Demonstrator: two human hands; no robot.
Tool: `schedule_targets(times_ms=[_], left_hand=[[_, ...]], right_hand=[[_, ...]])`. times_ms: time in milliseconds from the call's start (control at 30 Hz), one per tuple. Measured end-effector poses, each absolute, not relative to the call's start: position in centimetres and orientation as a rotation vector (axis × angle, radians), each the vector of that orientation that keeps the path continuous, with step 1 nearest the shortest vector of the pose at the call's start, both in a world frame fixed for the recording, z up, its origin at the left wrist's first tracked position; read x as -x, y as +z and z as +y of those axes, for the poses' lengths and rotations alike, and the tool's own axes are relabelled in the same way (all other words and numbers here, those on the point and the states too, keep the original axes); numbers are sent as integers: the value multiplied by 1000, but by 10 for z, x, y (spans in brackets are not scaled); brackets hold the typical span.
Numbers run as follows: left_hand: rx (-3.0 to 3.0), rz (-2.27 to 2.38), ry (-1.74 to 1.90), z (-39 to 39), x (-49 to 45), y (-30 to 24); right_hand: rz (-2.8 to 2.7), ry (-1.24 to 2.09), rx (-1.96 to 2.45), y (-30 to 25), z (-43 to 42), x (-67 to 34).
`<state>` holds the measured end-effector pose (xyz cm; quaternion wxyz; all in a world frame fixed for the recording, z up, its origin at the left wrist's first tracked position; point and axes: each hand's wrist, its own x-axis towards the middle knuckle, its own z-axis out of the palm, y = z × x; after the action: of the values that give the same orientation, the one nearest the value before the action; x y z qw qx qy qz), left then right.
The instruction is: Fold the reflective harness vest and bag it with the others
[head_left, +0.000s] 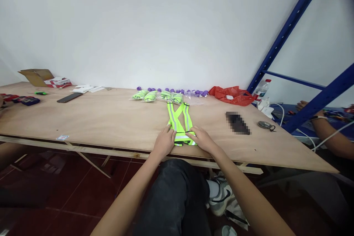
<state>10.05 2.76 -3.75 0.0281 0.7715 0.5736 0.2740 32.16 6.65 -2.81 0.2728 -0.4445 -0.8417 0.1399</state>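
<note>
A neon yellow-green reflective vest point(173, 118) made of straps with silver stripes lies on the wooden table in front of me. Its shoulder straps cross and point toward the wall, and its waist band is folded near the table's front edge. My left hand point(165, 141) grips the left end of the waist band with curled fingers. At the band's right side, my right hand point(203, 139) is closed on the fabric, its thumb and fingertips near the upper edge. Just beyond the straps sit several bagged bundles point(150, 96) of similar green strapping in clear plastic.
Purple rolls point(197, 93) line the wall, beside a red plastic bag point(233, 95) and a bottle point(262, 90). A blurred dark object point(238, 122) and a round metal item point(264, 125) lie right. A phone-like slab point(69, 97) lies left. Blue shelf posts point(287, 33) and another person's arm point(329, 136) stand right.
</note>
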Motion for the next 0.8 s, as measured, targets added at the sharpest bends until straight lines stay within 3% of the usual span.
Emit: schedule_targets(times_ms=[133, 433, 800], left_hand=[[-2456, 1731, 790, 31, -99, -39], [-2564, 1601, 713, 36, -95, -37], [-2594, 1412, 739, 13, -110, -31]], right_hand=[[-2245, 277, 1194, -32, 65, -319], [-2243, -279, 1114, -43, 54, -318], [-2329, -322, 1134, -48, 8, -343]])
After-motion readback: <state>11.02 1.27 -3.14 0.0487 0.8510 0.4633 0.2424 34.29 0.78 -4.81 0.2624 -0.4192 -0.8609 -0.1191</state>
